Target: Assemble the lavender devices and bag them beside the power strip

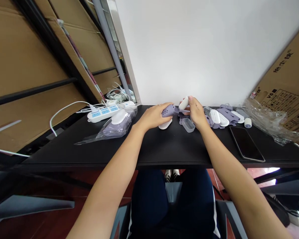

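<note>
Lilac perforated plastic casing is held in the left hand, fingers wrapped over it, above the black surface. Just beside it, the right hand pinches a white capsule in narrowly set fingers. A translucent tray and white shell lie nearer; a power strip sits left, a phone right.

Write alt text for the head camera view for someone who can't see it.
At a black desk, a person's left hand holds a perforated lilac plastic shell and the right hand a white oblong piece. More lilac and white parts lie nearby, between a power strip and a phone.
</note>
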The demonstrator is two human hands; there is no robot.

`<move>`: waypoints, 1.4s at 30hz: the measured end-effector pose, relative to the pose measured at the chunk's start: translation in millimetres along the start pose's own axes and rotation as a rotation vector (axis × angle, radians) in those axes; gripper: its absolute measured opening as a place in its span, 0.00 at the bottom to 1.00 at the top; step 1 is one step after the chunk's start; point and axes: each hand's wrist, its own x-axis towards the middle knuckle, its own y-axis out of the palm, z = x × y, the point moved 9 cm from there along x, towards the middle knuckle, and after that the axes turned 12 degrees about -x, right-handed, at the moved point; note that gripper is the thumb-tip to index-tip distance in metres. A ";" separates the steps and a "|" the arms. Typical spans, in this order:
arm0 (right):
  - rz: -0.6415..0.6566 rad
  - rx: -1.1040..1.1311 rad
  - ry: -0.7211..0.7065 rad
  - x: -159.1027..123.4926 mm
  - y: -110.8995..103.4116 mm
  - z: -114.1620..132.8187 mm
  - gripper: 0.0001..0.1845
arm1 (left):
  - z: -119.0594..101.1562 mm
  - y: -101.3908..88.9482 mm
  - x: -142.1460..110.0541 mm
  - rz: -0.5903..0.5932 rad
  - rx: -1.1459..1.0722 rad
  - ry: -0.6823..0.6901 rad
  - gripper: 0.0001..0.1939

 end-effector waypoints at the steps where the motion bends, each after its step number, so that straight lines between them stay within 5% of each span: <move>1: 0.022 -0.008 -0.003 0.0 2.7 0.0 0.33 | 0.7 -1.8 -0.6 0.009 0.005 -0.017 0.33; 12: 0.136 -0.038 0.083 -0.1 16.8 -6.7 0.38 | -4.4 -3.4 -3.4 0.025 0.038 -0.043 0.36; 21: 0.097 0.157 0.199 -1.3 17.3 -12.6 0.30 | -2.4 -4.7 -4.9 0.011 0.036 -0.095 0.38; 36: 0.234 0.025 -0.025 -10.5 27.1 17.8 0.20 | -6.4 -14.4 -5.7 -0.064 0.075 -0.095 0.33; 42: 0.187 -0.062 -0.112 -11.9 19.4 25.1 0.23 | -17.0 -13.5 -6.6 -0.072 0.052 -0.038 0.32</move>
